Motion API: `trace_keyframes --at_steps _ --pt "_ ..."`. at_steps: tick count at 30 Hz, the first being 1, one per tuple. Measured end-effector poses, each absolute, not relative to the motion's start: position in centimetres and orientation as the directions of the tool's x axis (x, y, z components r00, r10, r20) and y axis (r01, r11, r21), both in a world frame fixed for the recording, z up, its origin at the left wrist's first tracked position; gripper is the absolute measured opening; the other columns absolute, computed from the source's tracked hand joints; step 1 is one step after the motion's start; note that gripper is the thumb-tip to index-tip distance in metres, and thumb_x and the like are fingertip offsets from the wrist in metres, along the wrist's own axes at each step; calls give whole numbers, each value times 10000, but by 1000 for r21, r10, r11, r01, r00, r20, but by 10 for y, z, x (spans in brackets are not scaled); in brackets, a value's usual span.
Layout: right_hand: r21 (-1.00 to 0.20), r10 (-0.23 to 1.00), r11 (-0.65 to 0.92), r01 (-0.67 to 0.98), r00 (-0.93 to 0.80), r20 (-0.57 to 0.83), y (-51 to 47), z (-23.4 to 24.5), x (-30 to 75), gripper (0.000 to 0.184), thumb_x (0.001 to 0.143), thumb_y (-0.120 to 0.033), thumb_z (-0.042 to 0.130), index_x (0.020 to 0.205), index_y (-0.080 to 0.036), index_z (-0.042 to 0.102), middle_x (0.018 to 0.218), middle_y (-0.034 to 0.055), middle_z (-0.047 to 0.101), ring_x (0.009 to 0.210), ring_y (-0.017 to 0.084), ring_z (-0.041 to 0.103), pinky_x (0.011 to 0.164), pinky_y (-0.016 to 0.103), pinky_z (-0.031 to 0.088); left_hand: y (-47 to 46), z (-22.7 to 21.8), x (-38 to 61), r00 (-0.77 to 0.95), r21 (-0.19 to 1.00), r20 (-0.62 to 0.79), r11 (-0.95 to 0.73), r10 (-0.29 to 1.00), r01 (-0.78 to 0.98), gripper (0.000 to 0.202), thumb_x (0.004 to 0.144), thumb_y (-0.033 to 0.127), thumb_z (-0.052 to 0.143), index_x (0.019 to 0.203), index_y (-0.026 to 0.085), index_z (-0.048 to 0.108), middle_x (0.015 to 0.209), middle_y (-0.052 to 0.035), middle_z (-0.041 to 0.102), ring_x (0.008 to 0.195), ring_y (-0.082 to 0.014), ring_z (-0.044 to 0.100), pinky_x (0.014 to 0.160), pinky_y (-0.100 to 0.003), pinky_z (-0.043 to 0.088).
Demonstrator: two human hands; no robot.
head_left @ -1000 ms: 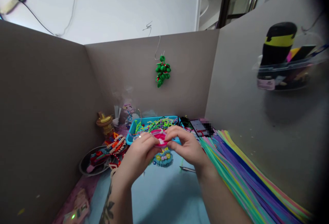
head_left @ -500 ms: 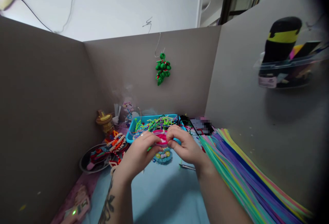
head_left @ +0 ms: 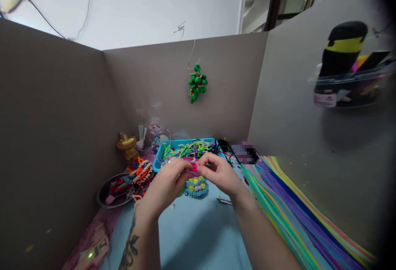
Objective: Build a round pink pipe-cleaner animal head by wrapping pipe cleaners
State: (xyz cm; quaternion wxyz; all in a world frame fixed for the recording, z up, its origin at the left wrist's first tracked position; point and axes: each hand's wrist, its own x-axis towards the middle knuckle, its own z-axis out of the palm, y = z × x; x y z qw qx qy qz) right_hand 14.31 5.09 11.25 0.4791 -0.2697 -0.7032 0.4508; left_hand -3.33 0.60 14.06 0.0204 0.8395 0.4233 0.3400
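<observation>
Both hands meet over the light blue table top, pinching a small pink pipe-cleaner piece (head_left: 191,166) between their fingertips. My left hand (head_left: 165,185) grips it from the left with fingers curled. My right hand (head_left: 218,173) pinches it from the right. Just below the hands lies a blue fuzzy ornament with coloured beads (head_left: 196,188). Behind them stands a blue tray (head_left: 161,154) full of green, yellow and pink pipe-cleaner scraps.
A thick bundle of long pastel pipe cleaners (head_left: 287,212) runs along the right. A dark bowl (head_left: 105,195) with beaded pieces sits left. Grey cardboard walls (head_left: 62,117) enclose the desk; a green ornament (head_left: 197,83) hangs on the back wall. Tweezers (head_left: 225,201) lie near my right wrist.
Both hands have closed in tighter on the pink piece and shifted slightly up and away; less of the pink piece shows between the fingers now.
</observation>
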Motion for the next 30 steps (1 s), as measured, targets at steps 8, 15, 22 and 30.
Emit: trace_keyframes --at_steps 8,15,22,30 --pt "-837 811 539 95 -326 485 49 116 141 166 781 -283 576 667 -178 516 667 -15 500 622 111 451 556 221 363 7 138 -33 398 358 520 -616 755 701 57 882 229 520 902 196 562 897 -27 588 856 -162 526 753 -286 431" --pt "-743 719 662 97 -362 594 49 116 144 169 832 -266 568 689 -182 535 723 -6 516 690 125 484 640 249 393 6 141 -28 383 389 561 -642 734 660 93 893 215 492 856 193 575 908 -32 496 845 -142 493 740 -259 422" --pt "-585 578 799 141 -447 682 45 122 147 178 880 -214 497 704 -190 503 724 1 510 742 150 476 692 279 377 4 141 -27 406 387 562 -663 721 641 117 894 166 466 808 181 544 917 -39 496 856 -141 496 765 -268 427" --pt "-572 524 820 -25 -371 767 45 121 151 68 833 -268 607 870 -214 591 913 40 599 921 192 549 857 356 430 4 141 -30 399 136 753 -717 523 684 141 854 82 496 882 195 575 968 -45 480 914 -149 505 764 -266 463"
